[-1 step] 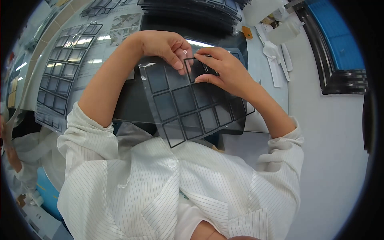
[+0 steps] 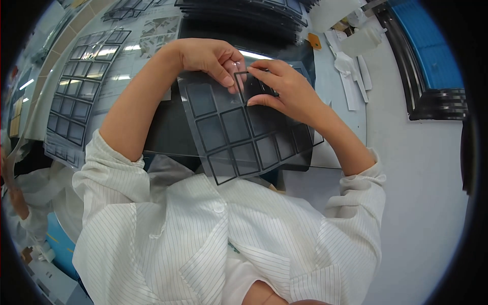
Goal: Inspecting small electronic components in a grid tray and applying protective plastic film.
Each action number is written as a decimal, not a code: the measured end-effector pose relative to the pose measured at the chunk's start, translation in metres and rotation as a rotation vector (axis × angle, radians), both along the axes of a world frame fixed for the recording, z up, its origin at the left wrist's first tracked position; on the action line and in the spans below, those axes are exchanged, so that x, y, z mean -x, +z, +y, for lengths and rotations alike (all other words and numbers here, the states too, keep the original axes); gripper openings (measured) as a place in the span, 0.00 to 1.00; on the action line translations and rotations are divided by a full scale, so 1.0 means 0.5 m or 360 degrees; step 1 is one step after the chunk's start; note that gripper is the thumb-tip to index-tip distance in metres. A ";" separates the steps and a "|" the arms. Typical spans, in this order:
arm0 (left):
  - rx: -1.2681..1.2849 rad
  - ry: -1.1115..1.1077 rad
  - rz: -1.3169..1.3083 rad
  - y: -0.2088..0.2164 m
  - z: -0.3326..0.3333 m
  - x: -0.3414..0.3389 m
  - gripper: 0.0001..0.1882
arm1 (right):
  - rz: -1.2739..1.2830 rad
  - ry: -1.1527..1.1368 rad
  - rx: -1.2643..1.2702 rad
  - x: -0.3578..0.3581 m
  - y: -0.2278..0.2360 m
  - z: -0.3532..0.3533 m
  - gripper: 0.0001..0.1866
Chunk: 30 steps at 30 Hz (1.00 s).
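Note:
A clear plastic sheet (image 2: pixel 235 126) printed with rows of black-outlined rectangles tilts in front of my chest. My left hand (image 2: pixel 216 61) bends over its far edge, thumb and fingers pinched on it; some fingertips show through the clear film. On the right, my right hand (image 2: pixel 287 89) grips the sheet around one dark rectangle near that same edge. Its index fingertip is at the rectangle's corner and its thumb lies lower, on the near side. Whether a separate piece sits under the right palm is hidden.
A similar sheet (image 2: pixel 76 96) lies on the table to the left. Beyond my hands stands a stack of black-edged sheets (image 2: pixel 244 20). White paper strips (image 2: pixel 348 76), an orange piece (image 2: pixel 314 41) and a translucent bottle (image 2: pixel 362 41) are at the right; a blue bin (image 2: pixel 432 46) is farther right.
The sheet's near corner has risen slightly, away from my chest. Both hands keep almost the same place and hold.

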<state>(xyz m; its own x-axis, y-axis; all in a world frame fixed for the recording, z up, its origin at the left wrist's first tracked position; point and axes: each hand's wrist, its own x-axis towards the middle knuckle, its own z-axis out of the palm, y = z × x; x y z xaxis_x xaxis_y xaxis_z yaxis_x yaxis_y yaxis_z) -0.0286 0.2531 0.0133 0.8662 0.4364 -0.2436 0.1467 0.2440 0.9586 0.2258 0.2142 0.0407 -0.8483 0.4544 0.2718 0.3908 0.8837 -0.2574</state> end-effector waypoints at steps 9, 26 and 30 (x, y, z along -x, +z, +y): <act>0.0029 0.0057 -0.0108 -0.006 -0.002 -0.009 0.18 | 0.0051 -0.0229 -0.0067 0.005 0.013 -0.028 0.35; -0.0121 0.0109 -0.0082 -0.021 0.004 -0.020 0.17 | -0.0173 -0.0528 0.0152 0.049 0.011 -0.025 0.21; -0.0082 0.0137 -0.0062 -0.003 -0.009 -0.015 0.20 | -0.0054 -0.0641 0.0708 -0.006 0.030 0.011 0.17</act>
